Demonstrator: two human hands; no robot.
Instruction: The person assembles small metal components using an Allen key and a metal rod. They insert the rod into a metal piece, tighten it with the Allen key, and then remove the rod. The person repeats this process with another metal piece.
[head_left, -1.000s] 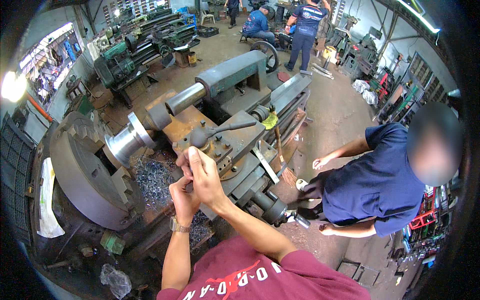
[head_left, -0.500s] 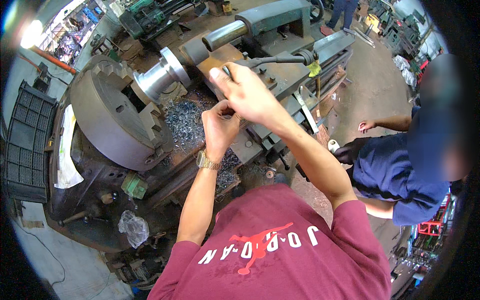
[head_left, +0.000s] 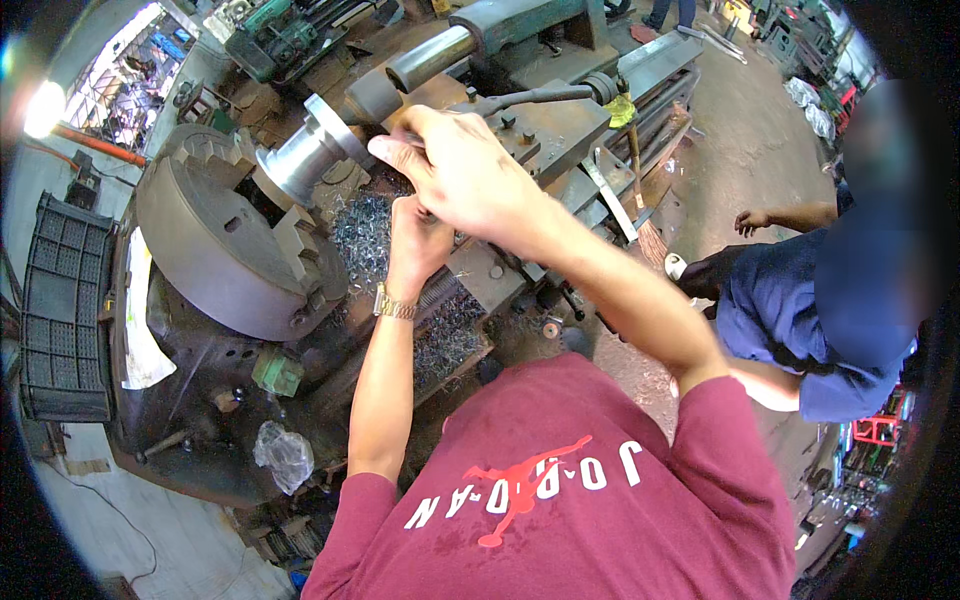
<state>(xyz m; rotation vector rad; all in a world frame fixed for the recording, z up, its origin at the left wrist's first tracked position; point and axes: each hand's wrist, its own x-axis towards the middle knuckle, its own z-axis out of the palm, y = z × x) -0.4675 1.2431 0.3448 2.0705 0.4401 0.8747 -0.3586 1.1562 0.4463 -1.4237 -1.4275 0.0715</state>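
My right hand (head_left: 470,170) is closed above the lathe's tool-post area, its thumb pointing left at the shiny flanged metal workpiece (head_left: 300,160). Just below it, my left hand (head_left: 420,240) is closed too, with a metal-banded watch on its wrist. The two hands meet, and what lies in their fingers is hidden from me. The workpiece sits in the jaws of the big grey chuck (head_left: 225,245), apart from my hands. Behind my right hand, a dark bar (head_left: 540,98) with a rounded end reaches to the right over the carriage.
Curled metal chips (head_left: 365,235) heap under the workpiece. The tailstock (head_left: 530,25) stands at the far side. A clear plastic bag (head_left: 284,456) and a green block (head_left: 276,371) lie at the near left. On the right stands a person in dark blue (head_left: 775,300).
Both my hands have moved a little left, and the right thumb is nearer the workpiece's flange. The whole view has shifted slightly. The other person's hand has changed position.
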